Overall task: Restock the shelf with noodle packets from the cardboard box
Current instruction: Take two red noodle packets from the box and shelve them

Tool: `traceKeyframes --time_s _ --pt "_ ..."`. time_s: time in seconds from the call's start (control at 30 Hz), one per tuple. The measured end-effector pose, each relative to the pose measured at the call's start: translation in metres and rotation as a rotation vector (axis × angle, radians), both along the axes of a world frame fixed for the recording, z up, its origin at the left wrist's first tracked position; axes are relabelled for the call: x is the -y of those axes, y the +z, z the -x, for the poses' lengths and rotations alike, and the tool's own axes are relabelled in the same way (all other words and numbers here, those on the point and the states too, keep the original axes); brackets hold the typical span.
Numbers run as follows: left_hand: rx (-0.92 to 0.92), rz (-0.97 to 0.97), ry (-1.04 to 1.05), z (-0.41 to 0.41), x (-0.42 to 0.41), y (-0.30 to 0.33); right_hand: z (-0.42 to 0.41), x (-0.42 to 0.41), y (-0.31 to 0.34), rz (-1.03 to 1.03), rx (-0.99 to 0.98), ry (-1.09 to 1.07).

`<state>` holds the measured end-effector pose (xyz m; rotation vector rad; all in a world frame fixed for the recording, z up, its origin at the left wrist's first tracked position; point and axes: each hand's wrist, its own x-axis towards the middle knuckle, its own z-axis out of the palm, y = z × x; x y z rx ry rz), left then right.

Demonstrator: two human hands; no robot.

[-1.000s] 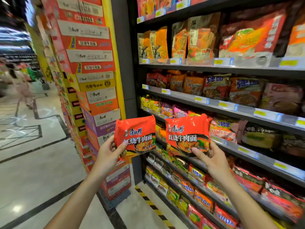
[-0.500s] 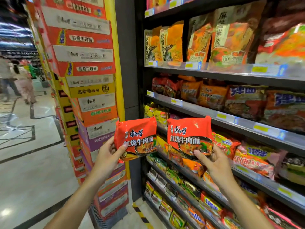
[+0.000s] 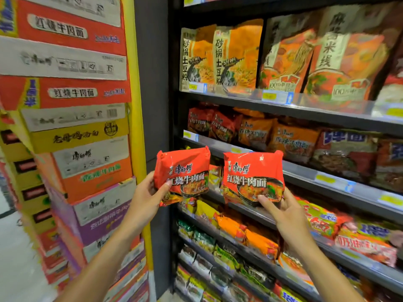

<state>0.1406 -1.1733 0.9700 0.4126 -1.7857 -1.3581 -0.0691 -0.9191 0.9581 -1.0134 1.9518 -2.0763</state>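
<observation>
I hold two red noodle packets upright in front of the dark shelf unit. My left hand (image 3: 145, 196) grips the left red packet (image 3: 182, 171) by its lower left corner. The right red packet (image 3: 253, 174) is pinched at its lower edge by my right hand (image 3: 281, 211), thumb on its front. Both packets hover before the left end of the shelf board (image 3: 305, 171) under a row of red and orange packets (image 3: 218, 125). The source cardboard box is not in view.
A tall stack of printed noodle cartons (image 3: 72, 136) stands at the left beside a yellow pillar edge (image 3: 136, 118). Large orange bags (image 3: 237, 59) fill the upper shelf. Lower shelves (image 3: 239, 247) hold several mixed packets. Pale floor (image 3: 13, 269) shows bottom left.
The view has moved closer to the shelves and turned slightly right. Both hands have kept their packets and carried them nearer to the shelf.
</observation>
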Motion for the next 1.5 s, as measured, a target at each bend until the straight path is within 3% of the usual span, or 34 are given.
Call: traceKeyframes --time_s 0.37,0.6,1.03,1.23,1.37,1.5 --pt "-0.033 0.170 0.012 0.083 0.080 0.012 0.061 0.074 0.009 0.062 -0.020 -0.031" --pt "-0.103 0.436 0.134 0.139 0.113 0.019 0.094 0.098 0.012 0.114 -0.074 0.004" --pt "-0.173 0.547 0.172 0.215 0.168 0.038 0.127 0.139 0.036 0.163 -0.173 -0.064" --pt "-0.238 0.706 0.182 0.243 0.197 0.047 0.137 0.150 0.040 0.156 -0.196 -0.092" --pt "-0.265 0.691 0.195 0.269 0.217 0.048 0.145 0.158 0.041 0.156 -0.213 -0.107" --pt "-0.178 0.579 0.149 0.295 0.232 0.046 0.152 0.165 0.041 0.154 -0.229 -0.132"
